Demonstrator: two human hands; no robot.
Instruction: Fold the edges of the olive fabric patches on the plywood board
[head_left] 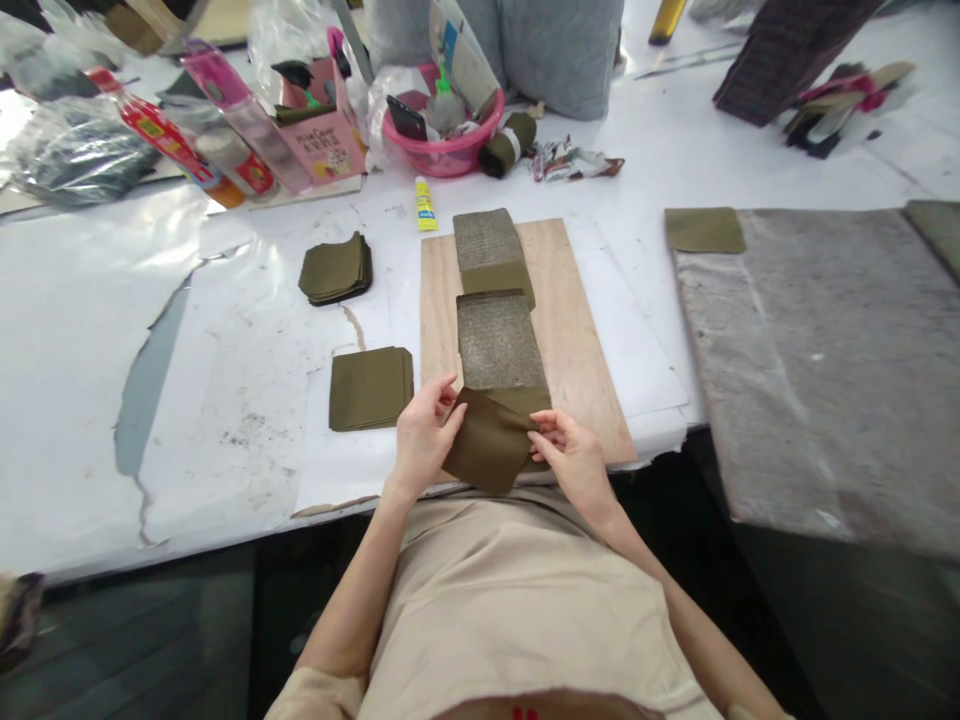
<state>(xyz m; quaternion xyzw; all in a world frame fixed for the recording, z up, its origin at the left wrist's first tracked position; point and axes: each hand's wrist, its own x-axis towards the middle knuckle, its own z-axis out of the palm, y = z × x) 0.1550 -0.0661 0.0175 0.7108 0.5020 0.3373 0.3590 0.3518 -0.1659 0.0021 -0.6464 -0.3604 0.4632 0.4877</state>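
An olive-brown fabric piece (491,445) is stretched between my two hands near the table's front edge. My left hand (429,430) pinches its upper left corner, and my right hand (574,455) pinches its right corner. Beneath and behind it lies a wooden board (585,370). On the board, two overlapping pieces, a nearer one (499,340) and a farther one (487,240), show rough greyish surfaces with olive strips along their near edges. Left of the board are two stacks of olive pieces, one near (369,390) and one farther back (334,270).
A yellow tube (425,205) lies behind the board. Farther back stand a pink basket (442,155), a pink box (326,145) and bottles (161,135). At right, a large grey sheet (817,370) bears an olive piece (705,230) at its corner.
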